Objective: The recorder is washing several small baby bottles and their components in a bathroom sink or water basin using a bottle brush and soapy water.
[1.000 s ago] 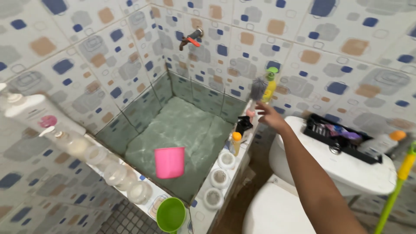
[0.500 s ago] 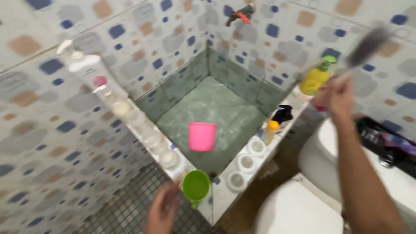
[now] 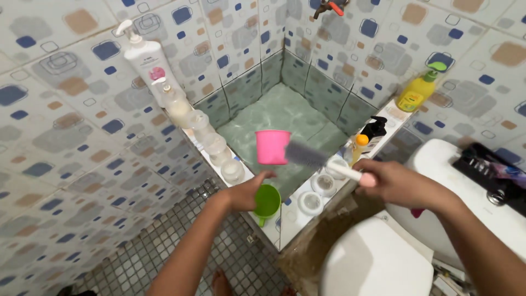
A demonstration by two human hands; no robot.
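Above the tiled water tank (image 3: 307, 90), a pink bucket (image 3: 272, 146) floats; the right hand (image 3: 399, 183) clenches a grey-bristled brush (image 3: 323, 162) held over the ledge, while the left hand (image 3: 245, 192), fingers loosely spread, touches the green dipper (image 3: 267, 201).

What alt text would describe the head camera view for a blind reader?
The right hand holds a brush over a tiled water basin, while the left hand reaches a green scoop. A pink cup floats there.

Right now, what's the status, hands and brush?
Right hand grips brush. Left hand open, touching green cup. Pink cup floats beyond the bristles.
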